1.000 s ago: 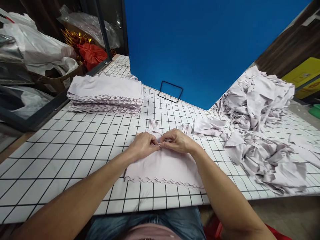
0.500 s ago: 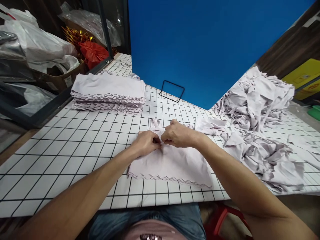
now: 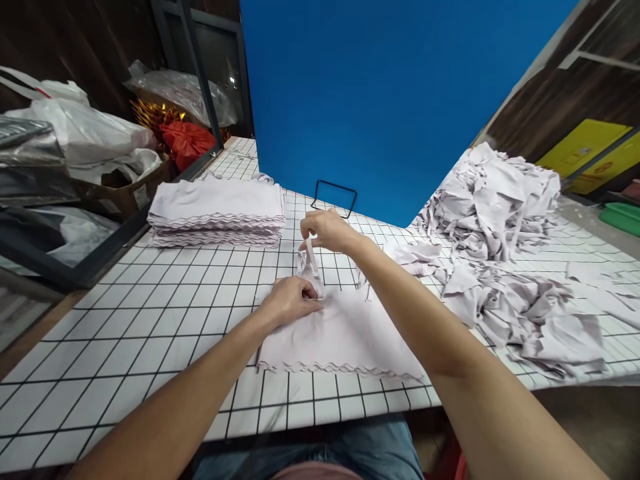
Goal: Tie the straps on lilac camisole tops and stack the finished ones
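A pale pinkish-white stack of fabric pieces [image 3: 345, 340] with a wavy front edge lies flat before me on the gridded table. My left hand [image 3: 293, 301] presses on its upper left part, fingers closed at the base of a fabric strip [image 3: 311, 267]. Beyond it, my right hand [image 3: 327, 230] pinches the upper end of that strip and holds it raised off the table. Whether the strip is joined to the stack cannot be seen under my left fingers.
A folded stack of fabric [image 3: 217, 203] sits at the back left. Heaps of fabric scraps [image 3: 500, 200] cover the right side of the gridded table [image 3: 165, 320]. A blue board [image 3: 390, 107] with a black wire frame [image 3: 334, 193] before it stands at the back. Plastic bags [image 3: 95, 127] fill the left.
My right hand has moved away from the left, up and slightly leftward, drawing the strip upright. My left hand stays on the stack. The camera view has shifted a little.
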Demonstrator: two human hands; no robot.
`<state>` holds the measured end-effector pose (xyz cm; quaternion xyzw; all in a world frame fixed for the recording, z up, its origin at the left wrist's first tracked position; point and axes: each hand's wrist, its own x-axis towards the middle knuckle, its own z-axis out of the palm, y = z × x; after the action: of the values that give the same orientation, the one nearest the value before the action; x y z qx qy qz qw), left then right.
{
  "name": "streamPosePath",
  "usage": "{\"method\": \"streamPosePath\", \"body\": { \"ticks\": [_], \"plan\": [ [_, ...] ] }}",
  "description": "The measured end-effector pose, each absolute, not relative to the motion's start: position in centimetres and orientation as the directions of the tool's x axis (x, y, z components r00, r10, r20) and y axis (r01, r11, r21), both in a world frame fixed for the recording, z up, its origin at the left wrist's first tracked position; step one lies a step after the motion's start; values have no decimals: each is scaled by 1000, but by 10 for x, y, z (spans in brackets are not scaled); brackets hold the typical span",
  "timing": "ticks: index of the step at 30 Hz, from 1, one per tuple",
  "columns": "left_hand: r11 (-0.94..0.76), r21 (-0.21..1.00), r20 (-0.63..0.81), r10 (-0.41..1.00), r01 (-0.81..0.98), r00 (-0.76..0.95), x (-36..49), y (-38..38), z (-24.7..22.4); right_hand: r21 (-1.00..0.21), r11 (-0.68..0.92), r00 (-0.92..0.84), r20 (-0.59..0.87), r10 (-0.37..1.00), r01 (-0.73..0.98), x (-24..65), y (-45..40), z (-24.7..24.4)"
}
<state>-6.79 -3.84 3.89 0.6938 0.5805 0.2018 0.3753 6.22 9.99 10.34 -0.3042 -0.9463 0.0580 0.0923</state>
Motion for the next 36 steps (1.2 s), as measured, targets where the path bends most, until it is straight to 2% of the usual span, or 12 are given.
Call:
{"method": "streamPosePath", "body": {
  "ticks": [4,7,9,11,13,15,18,20,22,26,31,36],
  "plan": [
    [-57,732,-151,958,679,242,-68,-41,41,-394,580,-679,-179,712,713,54,118,83],
    [-58,743,-138,962,666,237,-72,-40,38,-449,474,-629,-308,714,758,61,120,78],
    [-53,740,-131,966,671,221,-77,-36,38,-509,435,-622,-283,730,743,76,112,82],
    [-50,698,-98,982,714,164,-86,-30,40,-578,402,-584,-165,795,710,104,94,89],
    [-23,605,-40,997,796,59,-98,-28,47,-598,359,-459,-16,888,717,143,62,94],
    [64,483,-37,998,873,-52,-110,-33,56,-590,202,-271,-30,962,782,190,19,91],
    [201,352,-175,974,914,-147,-121,-58,62,-607,-69,-15,-133,991,792,252,-51,69],
    [240,345,-237,958,907,-163,-123,-79,57,-640,-176,94,-161,982,748,272,-89,48],
    [277,356,-237,950,892,-201,-121,-95,49,-668,-227,156,-166,974,708,273,-112,32],
    [334,317,-258,931,888,-258,-106,-109,40,-547,-268,228,-141,963,793,251,-120,28],
    [285,323,-287,938,902,-194,-84,-116,52,-428,-200,131,-185,974,882,240,-117,35],
    [412,366,-251,907,835,-338,-70,-118,57,-342,-163,97,-202,975,926,240,-109,28]
  ]
}}
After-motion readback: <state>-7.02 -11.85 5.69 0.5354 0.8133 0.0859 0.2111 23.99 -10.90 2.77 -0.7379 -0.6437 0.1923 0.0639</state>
